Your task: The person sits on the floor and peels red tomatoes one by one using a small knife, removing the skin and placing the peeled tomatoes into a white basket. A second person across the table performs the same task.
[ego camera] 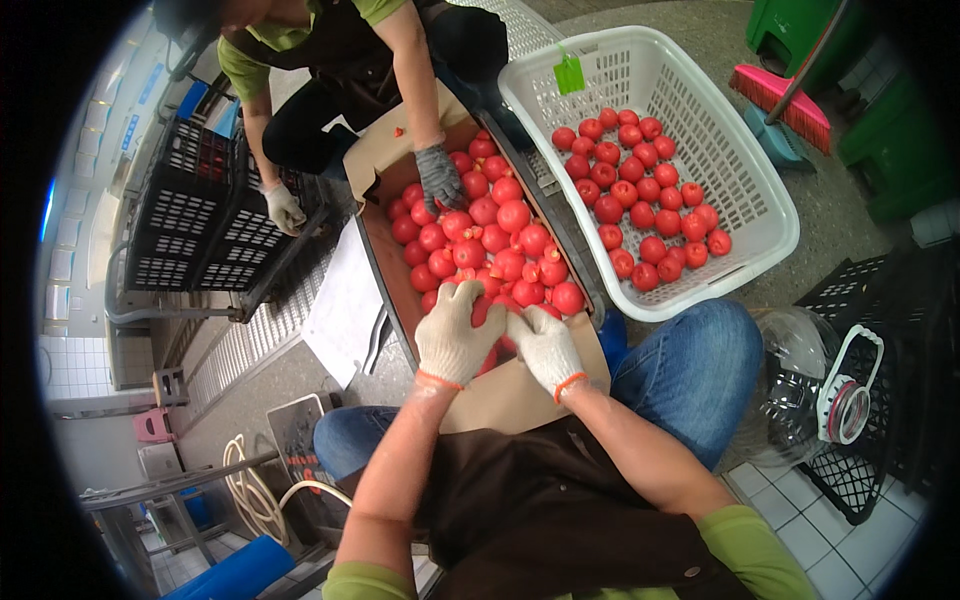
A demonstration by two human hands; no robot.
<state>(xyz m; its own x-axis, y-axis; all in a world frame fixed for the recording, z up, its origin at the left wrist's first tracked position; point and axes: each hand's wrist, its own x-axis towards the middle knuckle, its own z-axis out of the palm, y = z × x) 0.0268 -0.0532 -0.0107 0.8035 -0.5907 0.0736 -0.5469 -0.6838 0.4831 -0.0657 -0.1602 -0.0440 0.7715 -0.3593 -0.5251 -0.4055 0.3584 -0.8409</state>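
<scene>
My left hand (456, 334), in a white knit glove with an orange cuff, is closed around a red tomato (480, 310) at the near end of a paper-lined box (495, 397). Close beside it, my right hand (546, 343), gloved alike, has its fingers bent at the tomatoes; whether it grips anything is hidden. Many whole tomatoes (514, 215) fill the box, with small cut-off pieces (531, 270) strewn among them. Right of the box, a white plastic basket (757, 214) holds tomatoes (643, 215), several with a hollow cut in the top.
Opposite me, a co-worker's grey-gloved hand (439, 180) reaches into the box; their white-gloved hand (285, 210) is beside stacked black crates (187, 202) on a trolley. At right are a clear plastic jug (795, 390), a pink broom (784, 101) and green bins (795, 34).
</scene>
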